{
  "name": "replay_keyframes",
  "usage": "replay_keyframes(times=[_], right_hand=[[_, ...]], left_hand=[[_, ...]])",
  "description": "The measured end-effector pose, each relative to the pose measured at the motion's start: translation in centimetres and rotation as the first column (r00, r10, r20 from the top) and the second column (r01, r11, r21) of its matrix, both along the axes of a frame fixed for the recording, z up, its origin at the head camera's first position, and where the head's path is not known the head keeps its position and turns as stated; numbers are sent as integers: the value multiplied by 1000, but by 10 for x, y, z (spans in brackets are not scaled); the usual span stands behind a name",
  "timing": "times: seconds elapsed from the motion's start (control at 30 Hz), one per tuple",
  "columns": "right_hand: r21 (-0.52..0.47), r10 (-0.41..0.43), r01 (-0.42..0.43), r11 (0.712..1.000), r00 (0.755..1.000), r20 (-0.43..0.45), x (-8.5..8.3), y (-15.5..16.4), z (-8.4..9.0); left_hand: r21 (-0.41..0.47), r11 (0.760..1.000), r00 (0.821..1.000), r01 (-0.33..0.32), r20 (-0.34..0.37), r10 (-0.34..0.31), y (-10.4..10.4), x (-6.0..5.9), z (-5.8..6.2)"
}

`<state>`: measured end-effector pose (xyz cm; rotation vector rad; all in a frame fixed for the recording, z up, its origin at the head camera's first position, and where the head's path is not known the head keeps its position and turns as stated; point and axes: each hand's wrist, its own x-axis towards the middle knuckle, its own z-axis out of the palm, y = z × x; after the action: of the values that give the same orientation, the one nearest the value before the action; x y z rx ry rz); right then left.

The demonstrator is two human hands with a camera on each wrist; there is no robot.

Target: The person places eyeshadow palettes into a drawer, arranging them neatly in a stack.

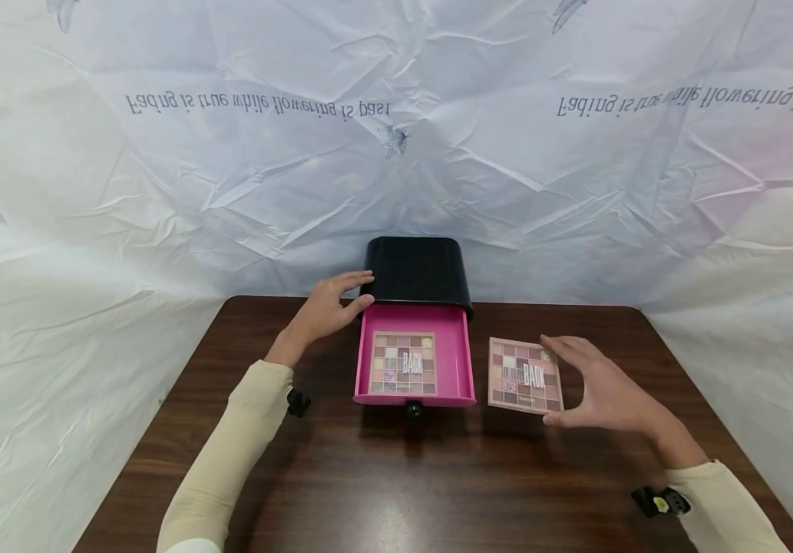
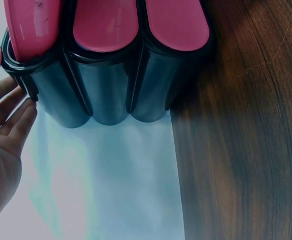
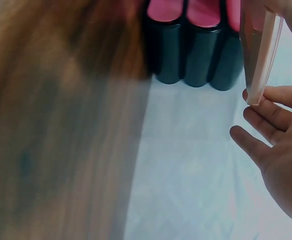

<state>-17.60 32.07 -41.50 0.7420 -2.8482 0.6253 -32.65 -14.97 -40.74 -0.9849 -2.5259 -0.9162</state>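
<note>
A black storage unit [image 1: 417, 270] stands at the table's back with its pink top drawer [image 1: 453, 353] pulled out. Inside the drawer, toward its left, lies an eyeshadow palette [image 1: 389, 365] with a grid of shades. My left hand [image 1: 327, 307] touches the unit's upper left side, fingers fairly straight along it and thumb near the front edge. To the right of the drawer, my right hand [image 1: 599, 388] pinches a second eyeshadow palette [image 1: 523, 376] by its right edge, thumb at the near corner and fingers at the far one. This palette is held above the table, face up.
The left wrist view shows two lower pink drawers [image 2: 105, 25] pushed in. A round black knob [image 1: 414, 411] sticks out from the open drawer's front. The dark wooden table [image 1: 396, 484] is bordered by white printed sheeting [image 1: 299, 192] behind and at the sides.
</note>
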Motion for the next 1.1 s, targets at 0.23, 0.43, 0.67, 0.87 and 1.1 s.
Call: replay_keyframes(times=[0.23, 0.43, 0.67, 0.87, 1.1], right_hand=[[31, 23, -21, 999, 998, -58, -5, -7, 21], [50, 38, -34, 998, 997, -69, -10, -14, 36], [92, 48, -41, 995, 995, -83, -16, -22, 50], [102, 62, -52, 993, 993, -99, -20, -27, 59], [69, 73, -66, 995, 991, -110, -24, -37, 69]], left_hand=[[-3, 1000, 1000, -2, 4, 2, 1, 1, 1], [-7, 1000, 1000, -3, 9, 3, 1, 1, 3], [-1, 1000, 1000, 6, 4, -6, 1, 1, 3], [-2, 1000, 1000, 3, 4, -3, 1, 0, 3], [-7, 1000, 1000, -5, 5, 5, 1, 1, 4]])
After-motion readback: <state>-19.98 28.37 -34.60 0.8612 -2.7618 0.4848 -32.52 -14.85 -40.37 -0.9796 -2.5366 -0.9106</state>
